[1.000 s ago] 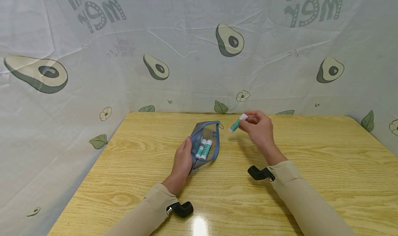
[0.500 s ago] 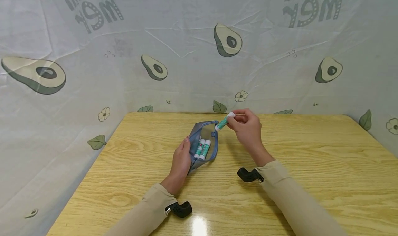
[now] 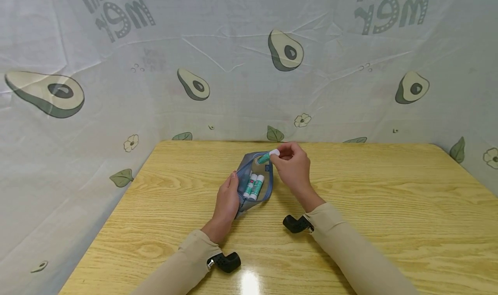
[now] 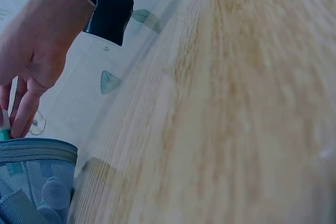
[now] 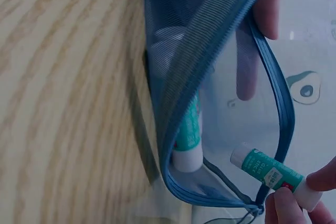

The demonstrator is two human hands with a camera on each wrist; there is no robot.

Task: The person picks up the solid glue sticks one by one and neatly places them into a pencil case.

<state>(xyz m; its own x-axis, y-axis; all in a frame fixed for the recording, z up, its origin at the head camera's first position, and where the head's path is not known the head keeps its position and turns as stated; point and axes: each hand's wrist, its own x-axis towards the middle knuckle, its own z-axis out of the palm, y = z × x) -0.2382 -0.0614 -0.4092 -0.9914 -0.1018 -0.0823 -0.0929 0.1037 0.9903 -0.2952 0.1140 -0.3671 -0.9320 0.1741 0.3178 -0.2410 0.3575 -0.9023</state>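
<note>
A blue-grey mesh zip pouch (image 3: pixel 246 161) stands on the table with its mouth spread wide. My left hand (image 3: pixel 226 202) grips its near left side. Two green-and-white glue sticks (image 3: pixel 256 188) lie inside, side by side. A third glue stick (image 5: pixel 270 170) is pinched by its white end between the thumb and fingers of my right hand (image 3: pixel 293 165). In the right wrist view its other end points into the pouch's mouth (image 5: pixel 286 114), above the sticks inside. The left wrist view shows the mesh side (image 4: pixel 39 179) close up, with the right hand over it.
The wooden table (image 3: pixel 373 191) extends to both sides of the pouch. Behind it hangs a pale cloth (image 3: pixel 233 109) printed with avocados and leaves. A black wrist device (image 3: pixel 297 223) sticks out from the right cuff, another wrist device (image 3: pixel 226 261) from the left.
My right hand has moved left with the glue stick, from beside the pouch to its opening. The left hand and the pouch stay nearly where they were.
</note>
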